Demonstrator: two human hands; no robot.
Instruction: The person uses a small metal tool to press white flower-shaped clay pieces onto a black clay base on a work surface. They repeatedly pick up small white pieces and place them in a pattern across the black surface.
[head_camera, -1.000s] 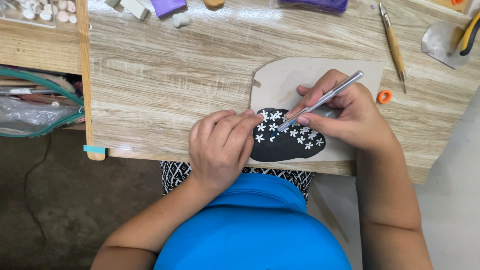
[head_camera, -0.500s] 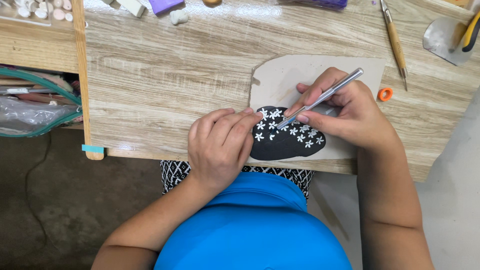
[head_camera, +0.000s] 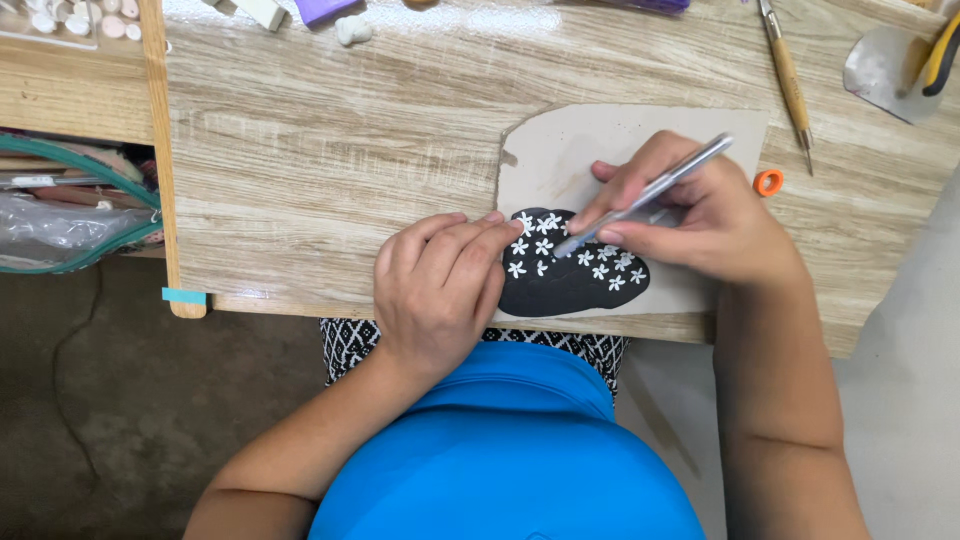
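You sit at a wooden table (head_camera: 330, 150) with pale, streaked grain that fills most of the head view. Its near edge runs just in front of your blue top (head_camera: 510, 450).

On the table near that edge lies a grey board (head_camera: 560, 150) with a torn-looking left corner. On the board rests a flat black clay piece (head_camera: 560, 290), rounded and lobed, dotted with small white flowers (head_camera: 545, 246).

Your left hand (head_camera: 440, 290) lies knuckles up, fingers curled, with the fingertips pressed against the left edge of the black piece. It pins the piece and grasps nothing.

Your right hand (head_camera: 700, 215) is clenched around a thin silver tool (head_camera: 650, 190), held like a pen. The tool's tip touches the black piece among the flowers.

At the left, beside the table, a clear plastic bag (head_camera: 60, 220) with a green rim sits on a lower shelf, contents not legible. A small light-blue tape tab (head_camera: 183, 296) sticks to the table's left front corner.

Far edge of the table: a purple block (head_camera: 325, 10), a small white lump (head_camera: 352, 30), and a tray of pale round bits (head_camera: 70, 20) at upper left. A wooden-handled tool (head_camera: 785, 70) lies to the upper right, and a small orange ring (head_camera: 768, 182) sits just right of the board. A metal scraper (head_camera: 880, 65) lies at the top right corner, with a yellow-handled tool (head_camera: 940, 55) lying over it.
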